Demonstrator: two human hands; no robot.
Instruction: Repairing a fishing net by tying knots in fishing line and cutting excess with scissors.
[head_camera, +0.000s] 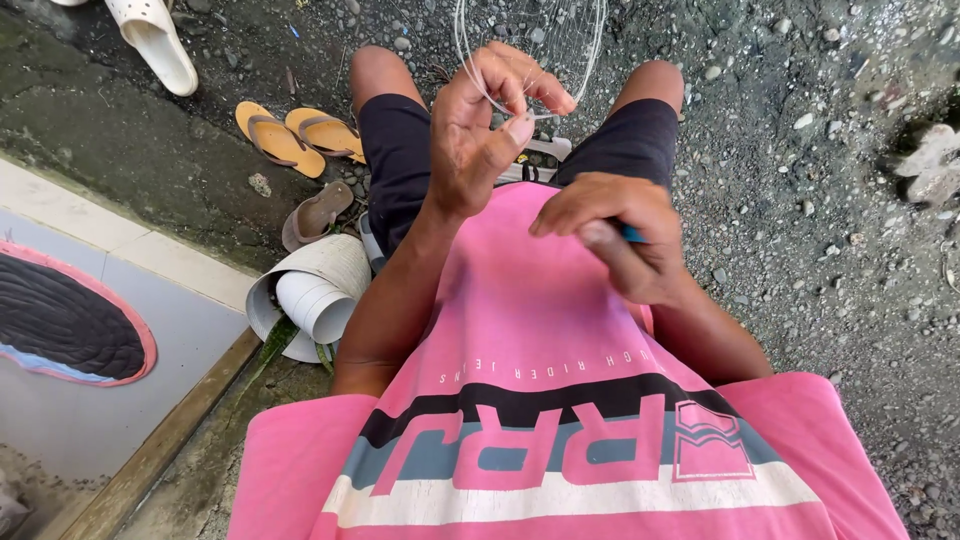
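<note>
So, thin clear line (478, 85) loops up from my left hand (480, 130) to a fine mesh net (545, 35) hanging over the gravel between my knees. Left hand raised, fingers curled nearly shut, thumb + forefinger pinching the line near the tips. Right hand (620, 235) sits lower, just above my pink shirt (520, 330), fingers folded closed around a small blue tool (634, 235); only a sliver of it shows, can't tell what kind. Hands are near each other but not touching.

Room: gravel ground (820, 200) wide open to my right and ahead. Left side tighter: a tiled step w/ a wooden edge strip (150, 455) runs diagonally, an oval mat (65, 320) on it.

Count: 2 orange flip-flops (290, 135) side by side, 1 brown sandal (318, 212) just below them, 1 white clog (155, 40) at top left, 2 white pipe pieces (315, 295) nested by my left thigh, touching the step edge area. 1 pale scrap (930, 160) at far right, blurred.
</note>
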